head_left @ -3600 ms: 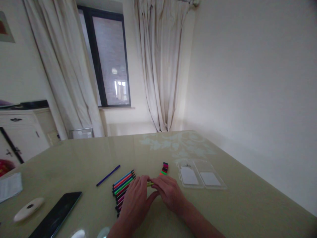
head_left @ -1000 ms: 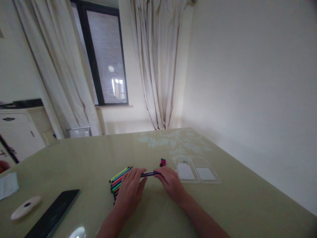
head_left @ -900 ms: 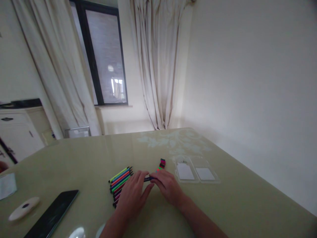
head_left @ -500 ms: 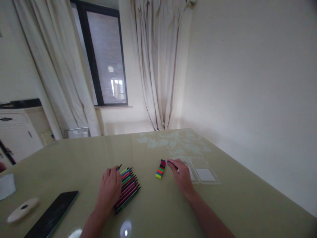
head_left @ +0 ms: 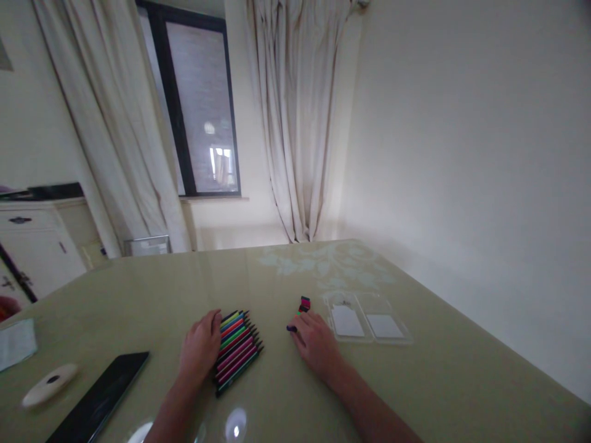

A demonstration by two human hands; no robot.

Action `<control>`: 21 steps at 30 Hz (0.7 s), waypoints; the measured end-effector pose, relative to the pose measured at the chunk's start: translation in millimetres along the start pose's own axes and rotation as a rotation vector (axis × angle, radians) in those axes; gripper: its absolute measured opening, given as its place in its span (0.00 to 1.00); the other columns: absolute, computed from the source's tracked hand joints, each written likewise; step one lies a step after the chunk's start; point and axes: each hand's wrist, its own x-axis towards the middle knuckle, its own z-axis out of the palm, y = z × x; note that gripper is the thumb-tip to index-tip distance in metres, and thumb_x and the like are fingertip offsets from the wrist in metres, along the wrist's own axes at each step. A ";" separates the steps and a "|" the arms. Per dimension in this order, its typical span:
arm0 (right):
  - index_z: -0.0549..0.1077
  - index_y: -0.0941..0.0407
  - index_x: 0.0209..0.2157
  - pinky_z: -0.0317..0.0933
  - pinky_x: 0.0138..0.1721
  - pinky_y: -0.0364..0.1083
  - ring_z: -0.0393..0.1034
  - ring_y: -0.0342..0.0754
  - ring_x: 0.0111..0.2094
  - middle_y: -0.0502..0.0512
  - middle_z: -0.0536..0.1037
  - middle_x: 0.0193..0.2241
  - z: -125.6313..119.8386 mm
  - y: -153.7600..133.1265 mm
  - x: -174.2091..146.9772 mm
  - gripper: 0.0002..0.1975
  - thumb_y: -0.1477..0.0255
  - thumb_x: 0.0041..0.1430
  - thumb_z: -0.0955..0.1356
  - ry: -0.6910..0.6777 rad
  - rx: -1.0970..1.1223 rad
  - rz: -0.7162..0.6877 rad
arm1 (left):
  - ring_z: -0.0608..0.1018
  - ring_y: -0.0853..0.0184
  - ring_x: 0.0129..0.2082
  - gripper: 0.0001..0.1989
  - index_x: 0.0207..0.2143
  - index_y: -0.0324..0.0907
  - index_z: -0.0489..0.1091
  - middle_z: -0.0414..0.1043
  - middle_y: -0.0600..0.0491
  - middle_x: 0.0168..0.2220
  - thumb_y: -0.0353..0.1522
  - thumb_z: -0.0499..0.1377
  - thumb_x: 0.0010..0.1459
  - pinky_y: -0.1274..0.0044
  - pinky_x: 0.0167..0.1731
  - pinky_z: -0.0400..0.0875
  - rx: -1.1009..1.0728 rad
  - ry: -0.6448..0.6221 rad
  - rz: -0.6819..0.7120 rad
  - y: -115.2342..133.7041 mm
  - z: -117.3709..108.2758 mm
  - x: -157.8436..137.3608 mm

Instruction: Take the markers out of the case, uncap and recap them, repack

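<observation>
Right hand (head_left: 317, 343) pinches one cap (head_left: 291, 328); left hand (head_left: 201, 344), grip unclear, flanks one pen row (head_left: 238, 352).

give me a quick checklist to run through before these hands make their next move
1. Pens side by side in one row: ok.
2. Visible pen tips uncapped: ok, all pointing away from the left hand.
3. Left hand clear of the row: cannot tell, it is right at the row's left edge.
4. Dark cap firmly gripped: cannot tell, it is at the right hand's fingertips.
5. Whole line of caps in view: not ok, the right hand covers part of it.
6. Clear case open on the table: ok.
</observation>
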 end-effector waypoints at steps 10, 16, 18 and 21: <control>0.75 0.56 0.39 0.60 0.49 0.49 0.67 0.52 0.45 0.56 0.77 0.41 4.3 -1.1 3.4 0.03 0.77 0.65 0.69 -0.033 -0.103 -0.028 | 0.65 0.49 0.68 0.31 0.64 0.33 0.65 0.64 0.35 0.67 0.44 0.44 0.69 0.57 0.66 0.56 0.310 0.030 0.155 63.0 4.0 -44.1; 0.75 0.56 0.39 0.60 0.49 0.51 0.67 0.54 0.46 0.56 0.77 0.41 4.6 -2.3 3.2 0.04 0.77 0.65 0.68 -0.036 -0.104 -0.032 | 0.57 0.44 0.72 0.40 0.68 0.26 0.57 0.51 0.30 0.71 0.49 0.45 0.67 0.54 0.68 0.47 0.430 -0.081 0.101 77.9 3.5 -56.7; 0.75 0.56 0.39 0.60 0.49 0.51 0.67 0.54 0.46 0.57 0.77 0.41 5.7 -1.6 3.0 0.04 0.77 0.64 0.68 -0.032 -0.100 -0.029 | 0.56 0.46 0.72 0.39 0.69 0.27 0.56 0.50 0.32 0.72 0.48 0.43 0.68 0.53 0.68 0.46 0.434 -0.113 0.105 71.1 0.6 -52.2; 0.75 0.55 0.39 0.60 0.49 0.51 0.67 0.54 0.46 0.57 0.76 0.41 7.7 0.1 2.9 0.04 0.76 0.65 0.68 -0.018 -0.094 -0.021 | 0.56 0.48 0.72 0.40 0.70 0.28 0.55 0.50 0.34 0.72 0.49 0.42 0.68 0.54 0.68 0.47 0.441 -0.154 0.087 62.6 -1.6 -45.2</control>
